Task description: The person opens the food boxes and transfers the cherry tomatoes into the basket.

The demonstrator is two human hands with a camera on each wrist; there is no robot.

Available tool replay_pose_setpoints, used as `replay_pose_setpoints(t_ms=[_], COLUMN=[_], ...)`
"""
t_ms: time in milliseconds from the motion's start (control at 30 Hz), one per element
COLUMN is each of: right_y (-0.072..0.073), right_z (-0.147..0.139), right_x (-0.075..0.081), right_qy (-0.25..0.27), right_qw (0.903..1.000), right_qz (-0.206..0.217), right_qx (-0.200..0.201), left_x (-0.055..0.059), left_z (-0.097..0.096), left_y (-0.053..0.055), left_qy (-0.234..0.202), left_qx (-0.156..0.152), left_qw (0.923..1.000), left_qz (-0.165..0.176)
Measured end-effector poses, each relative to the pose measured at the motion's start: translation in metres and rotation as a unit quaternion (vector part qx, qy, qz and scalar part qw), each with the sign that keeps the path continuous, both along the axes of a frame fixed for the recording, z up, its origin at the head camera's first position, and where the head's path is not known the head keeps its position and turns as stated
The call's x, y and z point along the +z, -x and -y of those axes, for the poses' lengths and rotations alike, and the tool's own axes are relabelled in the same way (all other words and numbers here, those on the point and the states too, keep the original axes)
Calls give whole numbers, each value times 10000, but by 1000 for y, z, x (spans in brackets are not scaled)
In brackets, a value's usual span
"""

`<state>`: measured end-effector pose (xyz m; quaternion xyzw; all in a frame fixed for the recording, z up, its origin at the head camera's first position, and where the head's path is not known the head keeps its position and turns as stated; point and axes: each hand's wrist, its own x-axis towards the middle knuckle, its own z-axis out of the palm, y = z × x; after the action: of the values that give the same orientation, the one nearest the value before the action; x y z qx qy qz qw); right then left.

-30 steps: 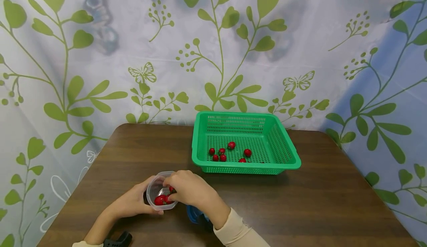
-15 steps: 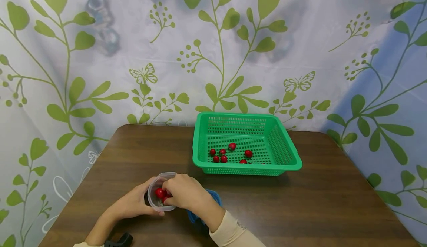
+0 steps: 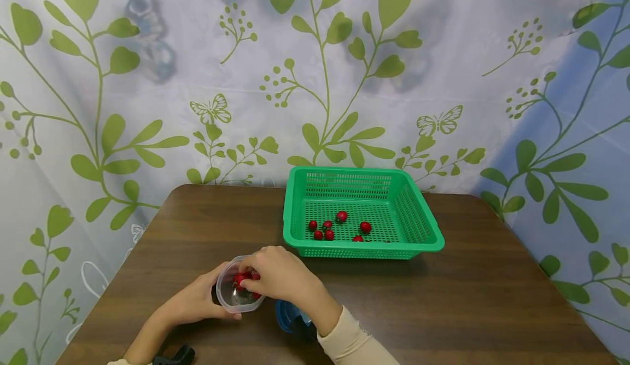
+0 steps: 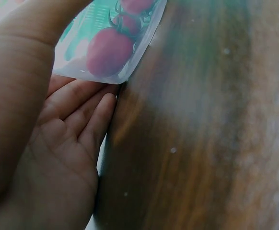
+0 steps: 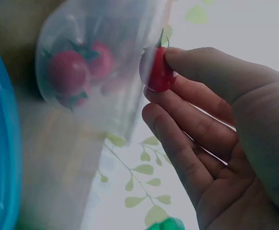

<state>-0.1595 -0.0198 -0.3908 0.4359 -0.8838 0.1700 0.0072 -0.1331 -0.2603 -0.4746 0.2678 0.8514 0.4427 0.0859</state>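
Observation:
My left hand (image 3: 197, 300) grips a clear plastic container (image 3: 222, 298) around its side, tilted with its mouth toward my right hand. In the left wrist view, fingers (image 4: 98, 112) lie along the container's wall. My right hand (image 3: 283, 277) is at the container's mouth, pinching a red cherry tomato (image 5: 158, 73) between thumb and fingertips. That tomato has a green stem and sits right at the rim in the right wrist view. Several more cherry tomatoes (image 5: 68, 73) with green stems lie inside the container, blurred through its wall.
A green slotted basket (image 3: 366, 251) stands at the back of the brown wooden table (image 3: 472, 299), with several cherry tomatoes (image 3: 342, 216) in it. Partly under my right forearm lies a blue round container or lid (image 3: 284, 317). A leaf-patterned cloth (image 3: 344, 80) hangs behind the table.
My right hand reached down among the tomatoes in the container, then came up a little with one pinched at the mouth. The left hand and container have hardly moved.

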Motion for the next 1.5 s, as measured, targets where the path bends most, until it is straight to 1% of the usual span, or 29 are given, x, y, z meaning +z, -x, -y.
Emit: replay_pose_setpoints(t_ms=[100, 200, 400, 533, 700, 833, 900, 967, 1067, 1167, 1267, 1367, 1500], right_y=[0, 0, 2, 6, 10, 14, 17, 21, 28, 35, 42, 46, 49], right_z=[-5, -10, -18, -25, -39, -55, -64, -73, -87, -102, -119, -136, -154], right_x=[7, 12, 17, 17, 21, 27, 28, 28, 26, 25, 22, 19, 13], right_qy=[149, 184, 301, 402, 559, 796, 1041, 1368, 1944, 2230, 2222, 2054, 1831], right_qw=[9999, 9998, 9994, 9988, 9974, 9952, 9924, 9879, 9775, 9700, 9683, 9691, 9686], right_qz=[40, 51, 90, 154, 215, 43, -19, 8, 257, 452, 498, 445, 357], right_qx=[-8, -54, -115, -228, -411, -568, -649, -732, -773, -861, -1025, -1291, -1641], left_x=[0, 0, 0, -1, -1, 0, 0, 0, 0, 1, 2, 2, 1], left_z=[0, 1, 2, 2, 1, 0, 0, -1, -1, -2, -1, -1, -1], left_y=[-1, -2, -2, -1, 0, 2, 3, 4, 5, 6, 6, 6, 7], left_qy=[-47, -70, -115, -136, -118, -110, -100, -100, -55, -25, -12, -16, 35], left_qx=[-15, -23, 39, 37, 14, -5, -11, -16, 8, 59, 79, 82, 96], left_qw=[10000, 10000, 9999, 9999, 9997, 9995, 9996, 9997, 9998, 9998, 9999, 10000, 9999], left_qz=[11, -4, -24, -32, -193, -289, -266, -214, -196, -167, -109, -53, -65])
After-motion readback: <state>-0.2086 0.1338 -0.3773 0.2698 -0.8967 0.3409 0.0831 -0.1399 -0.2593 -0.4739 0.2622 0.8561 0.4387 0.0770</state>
